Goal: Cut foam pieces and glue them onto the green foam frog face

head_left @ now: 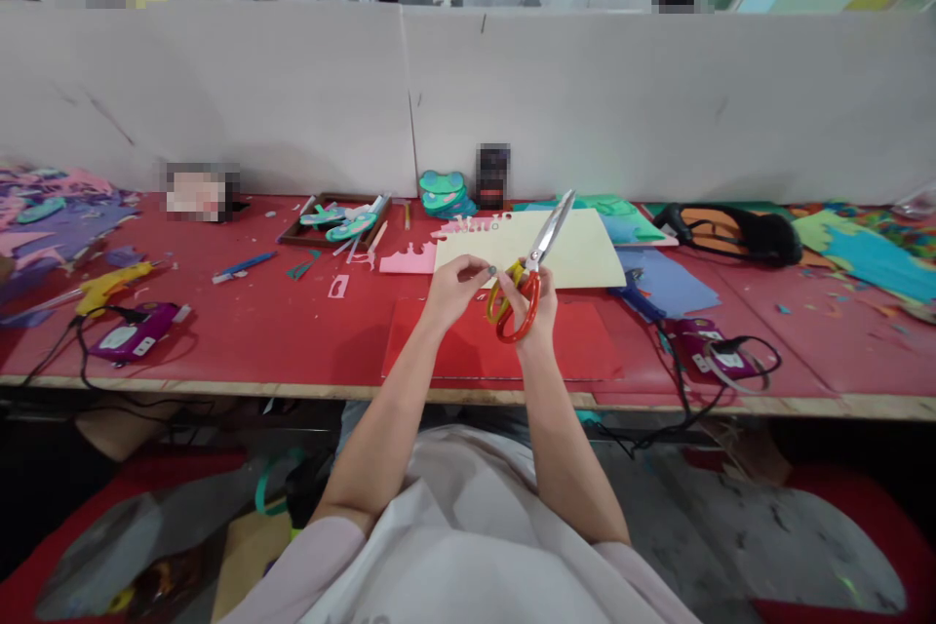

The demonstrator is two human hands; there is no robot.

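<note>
Left hand: I see fingertips pinched on a small dark piece;
Right hand: fingers clasped on the scissors;
Scissors: blades angled away from my camera, seen against the cream sheet

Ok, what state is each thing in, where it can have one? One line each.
Right hand: gripping scissors
Scissors: raised, blades away from wearer; fully closed or not, unclear
Left hand: pinching a small dark piece
Cream sheet: lying flat, partly covered
Pink sheet: edge cut irregularly
Tray: holding cut pieces
Yellow glue gun: lying down
Left purple box: cord plugged in
Right purple box: cord plugged in
</note>
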